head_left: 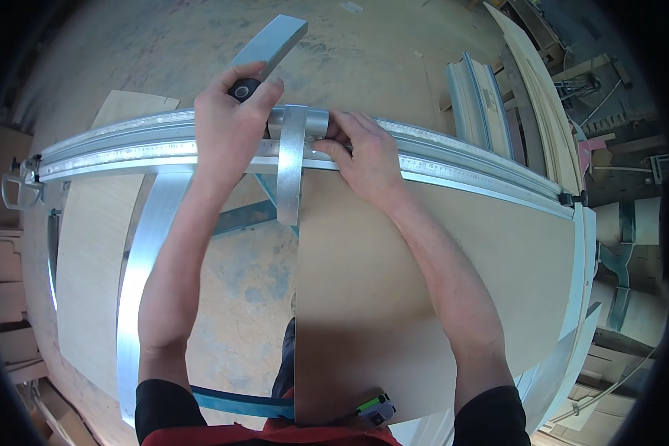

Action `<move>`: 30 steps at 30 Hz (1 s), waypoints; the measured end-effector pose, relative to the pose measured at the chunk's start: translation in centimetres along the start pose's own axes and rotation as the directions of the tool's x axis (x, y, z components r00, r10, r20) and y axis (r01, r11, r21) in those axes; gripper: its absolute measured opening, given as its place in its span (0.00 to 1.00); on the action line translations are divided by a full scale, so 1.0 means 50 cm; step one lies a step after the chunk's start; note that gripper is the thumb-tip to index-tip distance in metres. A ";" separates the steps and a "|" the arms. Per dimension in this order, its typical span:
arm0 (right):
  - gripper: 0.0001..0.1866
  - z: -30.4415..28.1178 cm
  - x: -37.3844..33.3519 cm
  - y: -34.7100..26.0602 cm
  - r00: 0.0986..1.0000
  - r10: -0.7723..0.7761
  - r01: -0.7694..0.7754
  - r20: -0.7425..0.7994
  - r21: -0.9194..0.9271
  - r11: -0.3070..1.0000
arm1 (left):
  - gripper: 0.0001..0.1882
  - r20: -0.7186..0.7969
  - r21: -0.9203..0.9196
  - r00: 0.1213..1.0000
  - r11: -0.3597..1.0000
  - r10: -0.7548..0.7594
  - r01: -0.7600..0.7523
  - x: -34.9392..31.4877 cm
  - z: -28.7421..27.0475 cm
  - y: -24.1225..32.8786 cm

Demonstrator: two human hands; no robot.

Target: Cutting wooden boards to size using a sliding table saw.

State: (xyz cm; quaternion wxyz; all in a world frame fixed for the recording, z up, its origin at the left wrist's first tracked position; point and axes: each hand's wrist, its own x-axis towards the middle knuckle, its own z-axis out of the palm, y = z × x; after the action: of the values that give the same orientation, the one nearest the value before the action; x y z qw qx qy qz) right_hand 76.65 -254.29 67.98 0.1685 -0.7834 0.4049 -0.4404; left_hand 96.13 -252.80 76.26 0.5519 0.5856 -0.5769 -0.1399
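Note:
A long aluminium fence (490, 176) with a printed scale runs across in front of me. On it sits a metal fence stop (291, 163), whose flat arm hangs down toward me at the board's left edge. My left hand (234, 111) is closed round a black knob (243, 89) just left of the stop. My right hand (364, 152) grips the stop's right end, thumb on the near side and fingers curled behind. Below the fence, a flat brown board (394, 297) lies under my right forearm.
A green-and-grey tape measure (377, 408) rests on the board's near edge. An aluminium bar (277, 41) juts out beyond the fence. Left of me are a metal table rail (145, 282) and a pale panel (93, 275). Boards (476, 104) lean at the far right.

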 end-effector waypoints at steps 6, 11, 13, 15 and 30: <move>0.20 -0.009 0.000 0.007 0.999 -0.032 0.032 0.006 -0.023 0.999 | 0.24 0.369 0.045 0.887 0.948 0.278 -0.316 0.013 -0.088 0.028; 0.20 0.000 -0.003 0.004 0.999 -0.053 0.052 -0.009 -0.037 0.998 | 0.26 0.334 0.398 0.937 0.887 0.098 -0.235 -0.002 -0.080 0.057; 0.21 -0.003 -0.004 0.004 0.999 -0.048 0.048 0.002 -0.044 0.998 | 0.27 0.248 0.487 0.955 0.831 0.161 -0.267 -0.011 -0.069 0.055; 0.21 -0.005 -0.006 0.006 0.999 -0.050 0.050 -0.002 -0.048 0.998 | 0.27 0.224 0.508 0.958 0.818 0.179 -0.272 -0.013 -0.060 0.058; 0.20 0.000 -0.001 0.005 0.998 -0.065 0.064 -0.018 -0.054 0.996 | 0.19 0.474 0.103 0.871 0.991 -0.128 0.090 0.001 -0.096 -0.107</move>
State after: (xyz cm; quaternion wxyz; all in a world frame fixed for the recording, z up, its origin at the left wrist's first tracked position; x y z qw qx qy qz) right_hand 76.51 -254.38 67.80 0.1291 -0.7958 0.3928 -0.4424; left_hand 102.80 -251.97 73.64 0.3601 0.5854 -0.6666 -0.2887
